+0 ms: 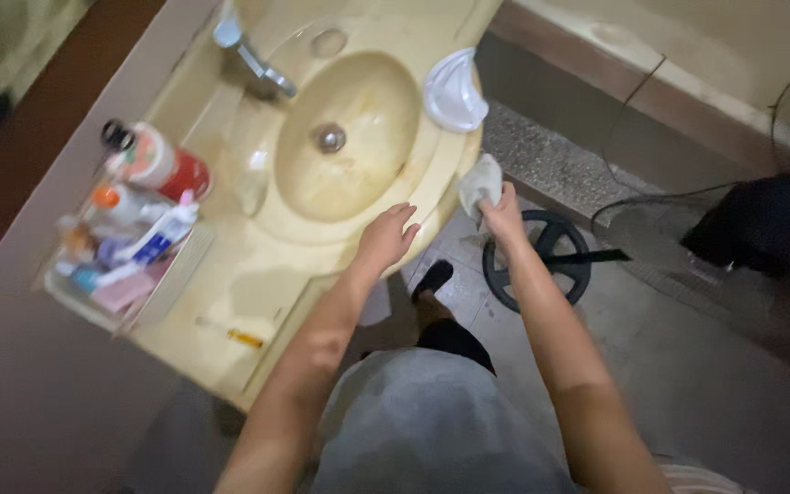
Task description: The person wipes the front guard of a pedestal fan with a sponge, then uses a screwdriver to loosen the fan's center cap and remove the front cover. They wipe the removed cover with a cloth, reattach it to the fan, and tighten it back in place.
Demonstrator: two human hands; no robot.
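Your left hand (386, 240) rests on the front rim of the cream washbasin (345, 137), at about 6 o'clock from the drain (329, 138). Its fingers (404, 220) lie extended and loosely together, flat on the rim and pointing toward 1 o'clock. They grip nothing.

Your right hand (503, 215) is at 3 o'clock from the left hand, just past the outer edge of the countertop (230, 302). Its fingers are curled shut around a pale crumpled cloth (480, 186). The cloth bunches up out of the fist toward 11 o'clock and touches the rounded counter edge. The individual fingertips are hidden in the folds.

Reference positions around the basin:
- Faucet (253, 59): 11 o'clock from the drain, at the rear rim.
- White soap dish (454, 91): 2 o'clock from the drain, on the counter edge, well apart from the cloth.
- Tray of toiletries (130, 274): 8 o'clock from the drain, holding tubes and bottles; blur prevents identifying each.
- Red and white container (162, 166): 9 o'clock from the drain, just behind the tray.
- Small yellow stick-like item (235, 335): lying on the counter at 7 o'clock; its kind cannot be determined.

On the floor, a black round fan base (541, 261) sits at 4 o'clock from your right hand.
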